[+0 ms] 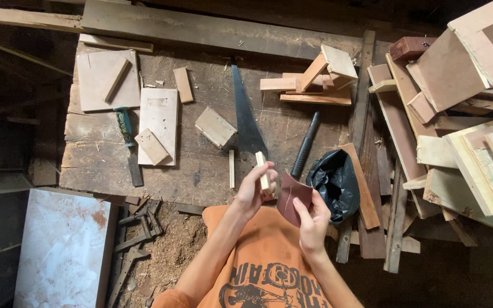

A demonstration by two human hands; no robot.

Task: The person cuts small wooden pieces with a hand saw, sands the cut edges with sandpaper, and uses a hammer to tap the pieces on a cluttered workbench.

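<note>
My left hand [253, 191] grips a small pale wooden stick [262, 169], held upright just above my chest. My right hand [313, 221] holds a curled sheet of reddish-brown sandpaper [292, 197] right beside the stick, touching or nearly touching its lower end. Both hands hover over the near edge of a worn wooden workbench [201, 171]. I wear an orange printed shirt.
On the bench lie a handsaw [245, 117], a dark-handled tool [305, 145], a black plastic bag [333, 181], a chisel with a teal handle [125, 128], boards and small offcuts [215, 126]. Stacked scrap wood [457, 114] fills the right. A white slab [64, 245] and sawdust lie below left.
</note>
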